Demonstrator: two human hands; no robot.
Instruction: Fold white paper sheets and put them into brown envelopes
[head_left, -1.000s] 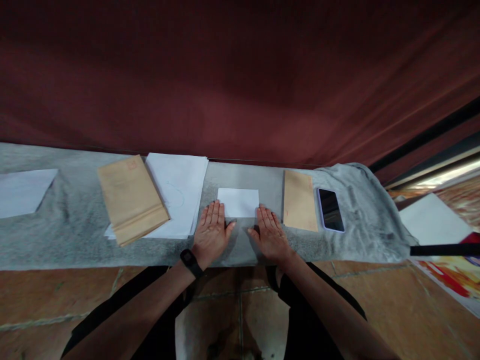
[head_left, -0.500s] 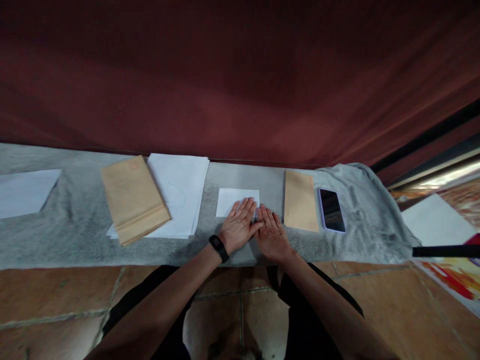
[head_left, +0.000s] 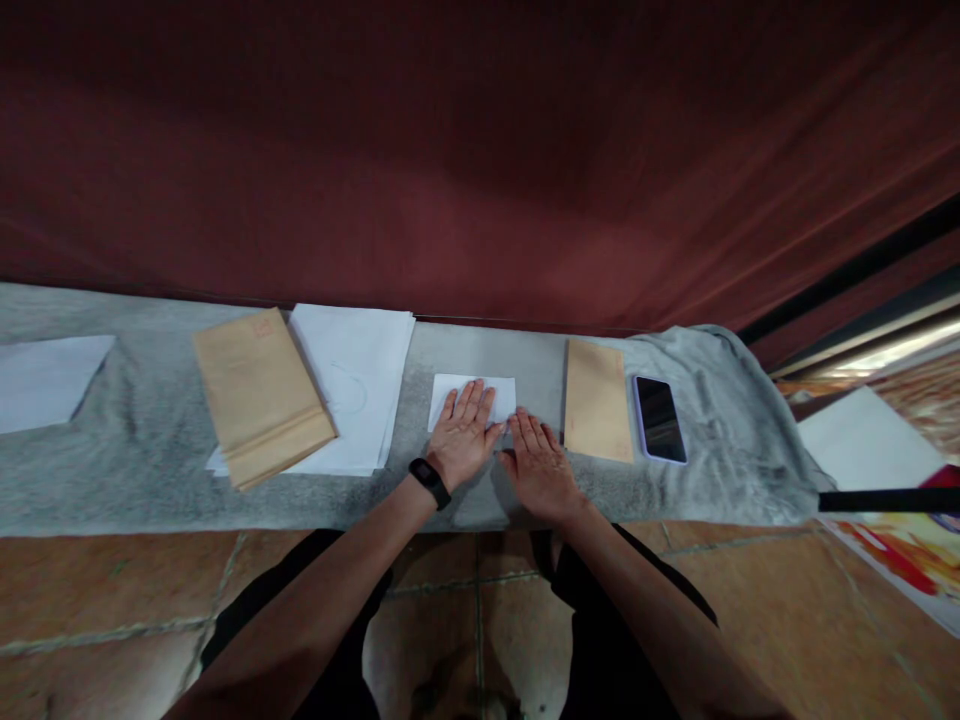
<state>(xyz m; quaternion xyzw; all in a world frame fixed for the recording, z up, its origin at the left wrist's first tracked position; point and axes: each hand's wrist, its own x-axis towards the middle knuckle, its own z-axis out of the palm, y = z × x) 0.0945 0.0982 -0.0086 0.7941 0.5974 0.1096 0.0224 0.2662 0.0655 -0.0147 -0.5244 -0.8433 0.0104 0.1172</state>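
A small white sheet of folded-looking paper (head_left: 501,391) lies in front of me on the grey cloth. My left hand (head_left: 463,437) rests flat across its middle and near edge, fingers stretched out and holding nothing. Just beside it, my right hand (head_left: 541,466) lies flat with straight fingers, the fingertips at the paper's near right corner. A brown envelope (head_left: 598,400) lies to the right of my right hand. Left of my left hand is a stack of larger white paper sheets (head_left: 360,390). Part of the small paper is hidden under my left hand.
Several brown envelopes (head_left: 262,395) lie stacked over the white sheets. A phone (head_left: 660,420) is at the right, and another white sheet (head_left: 49,383) at the far left. The grey cloth (head_left: 157,390) covers a narrow bench; a dark red curtain (head_left: 450,200) hangs behind it.
My left hand has slid left over the small paper, away from my right hand. The right hand stays near the paper's right corner, its thumb now further out.
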